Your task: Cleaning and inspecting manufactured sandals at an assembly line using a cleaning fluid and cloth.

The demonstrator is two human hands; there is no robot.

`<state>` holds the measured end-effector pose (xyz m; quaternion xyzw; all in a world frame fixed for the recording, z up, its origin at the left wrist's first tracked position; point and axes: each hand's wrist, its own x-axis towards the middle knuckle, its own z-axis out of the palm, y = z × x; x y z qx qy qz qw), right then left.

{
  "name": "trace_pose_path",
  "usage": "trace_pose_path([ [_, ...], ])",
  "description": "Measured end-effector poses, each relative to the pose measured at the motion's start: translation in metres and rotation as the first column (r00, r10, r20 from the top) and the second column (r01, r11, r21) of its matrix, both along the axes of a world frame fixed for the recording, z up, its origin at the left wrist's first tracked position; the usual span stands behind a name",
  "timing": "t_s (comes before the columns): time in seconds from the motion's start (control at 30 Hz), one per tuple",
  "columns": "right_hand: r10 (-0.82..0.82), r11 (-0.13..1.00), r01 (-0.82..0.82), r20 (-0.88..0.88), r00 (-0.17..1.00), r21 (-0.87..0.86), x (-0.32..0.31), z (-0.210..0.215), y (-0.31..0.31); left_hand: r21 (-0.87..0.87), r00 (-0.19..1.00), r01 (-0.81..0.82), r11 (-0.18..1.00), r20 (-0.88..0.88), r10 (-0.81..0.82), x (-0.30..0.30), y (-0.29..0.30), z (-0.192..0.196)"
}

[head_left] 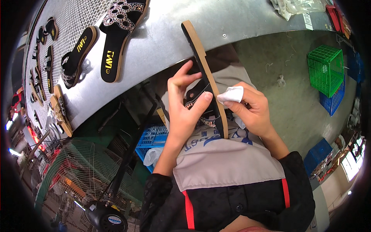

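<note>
My left hand (181, 110) grips a slide sandal (205, 63) held on edge above my lap. Its thumb lies across the strap side, and some fingers stretch out along the black insole. The sandal has a tan sole edge turned up toward me and a dark strap with sparkling stones, partly hidden by the hand. In my right hand (255, 110) a small white cloth (233, 94) is pinched over the fingertips, touching or very close to the tan edge. Two black sandals with jewelled straps, a large one (113, 58) and a smaller one (83, 50), lie on the metal table to the left.
More sandals (49, 69) line the perforated part of the metal table (162, 34). Below it stand a caged fan (77, 174) and a blue crate (152, 137). Green (324, 71) and blue crates are on the floor at right. Clear plastic (297, 7) lies at the far edge.
</note>
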<state>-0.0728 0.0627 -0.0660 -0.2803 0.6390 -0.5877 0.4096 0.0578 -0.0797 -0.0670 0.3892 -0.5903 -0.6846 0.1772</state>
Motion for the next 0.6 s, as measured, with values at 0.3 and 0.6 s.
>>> trace_pose_path([
  [0.3, 0.081, 0.996, -0.086, -0.113, 0.99, -0.038, 0.004, 0.01, 0.014, 0.386, 0.964, 0.264, 0.884, -0.077, -0.254, 0.015, -0.018, -0.011],
  [0.6, 0.316, 0.941, -0.335, -0.249, 0.915, -0.036, -0.015, 0.024, 0.025, 0.483, 0.972, 0.229, 0.845, -0.161, -0.171, 0.009, 0.001, -0.016],
])
